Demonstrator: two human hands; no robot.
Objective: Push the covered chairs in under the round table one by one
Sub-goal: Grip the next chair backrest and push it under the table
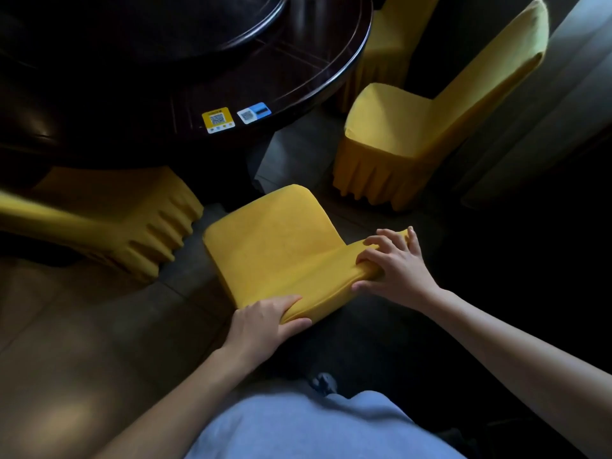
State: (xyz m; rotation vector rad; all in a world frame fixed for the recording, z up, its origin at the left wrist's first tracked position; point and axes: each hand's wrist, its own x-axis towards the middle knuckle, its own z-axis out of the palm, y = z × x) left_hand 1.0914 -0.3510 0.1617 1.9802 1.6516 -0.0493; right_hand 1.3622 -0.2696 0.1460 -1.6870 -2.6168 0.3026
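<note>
We stood behind the middle chair (275, 240) with both hands on the top of its backrest, the yellow cover bunching under our grip. Our left hand (265, 321) was closed around the near end of the backrest top, fingers over the front and thumb behind, and our right hand (394, 265) was clamped on the far end with the fingers curled over the fabric. The seat pointed toward the round worktop (291, 77), its front edge near the rim but not yet under it, so we judged this chair still had most of its travel to go. To the left, another covered chair (132, 223) sat with its seat tucked beneath the rim, which looked like the finished position to match. To the right, a third chair (414, 134) stood well apart from the rim and turned at an angle, and a fourth (390, 44) showed beyond it near the far edge. To do this push well, we thought we should press evenly with both hands so the chair ran straight instead of swinging toward its left neighbour, which stood just beside it. We also judged that a loose cover could slide over the frame, so gripping the hard backrest through the cloth mattered more than pulling on fabric. The pleated skirt could catch under a leg on the floor (82, 326), so a slow, level shove seemed safest.
</note>
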